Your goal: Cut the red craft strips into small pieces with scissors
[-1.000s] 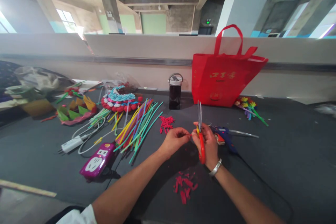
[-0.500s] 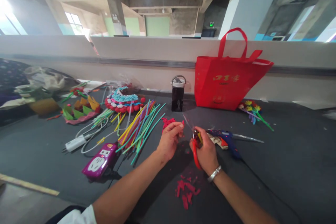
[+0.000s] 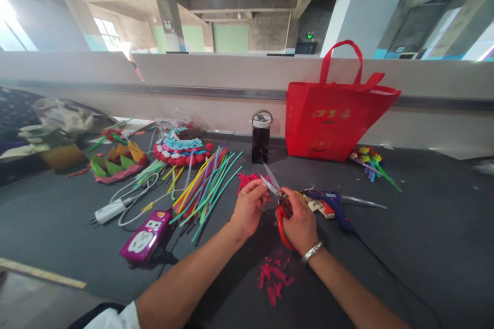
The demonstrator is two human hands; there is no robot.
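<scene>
My right hand (image 3: pixel 299 220) grips red-handled scissors (image 3: pixel 281 226), whose blades are apart and point up and left toward my left hand. My left hand (image 3: pixel 250 206) is closed in a pinch, thumb against forefinger, right by the blades. Whatever it pinches is mostly hidden; a small red piece showed at these fingertips a moment ago. Behind the left hand lies a pile of small red pieces (image 3: pixel 247 180). Nearer to me, red scraps (image 3: pixel 275 280) are scattered on the dark tabletop (image 3: pixel 424 226).
A glue gun (image 3: pixel 335 208) with its cord lies right of my hands. Behind stand a black bottle (image 3: pixel 261 145) and a red bag (image 3: pixel 332 123). At left are colourful pipe cleaners (image 3: pixel 208 190), a purple power strip (image 3: pixel 145 236), a white charger (image 3: pixel 111 211) and a flowered craft piece (image 3: pixel 181 146).
The scissors have swung left, and their blades now reach the left fingertips. My right hand moved slightly left; the left hand stayed nearly in place. The red piece at its fingertips no longer shows.
</scene>
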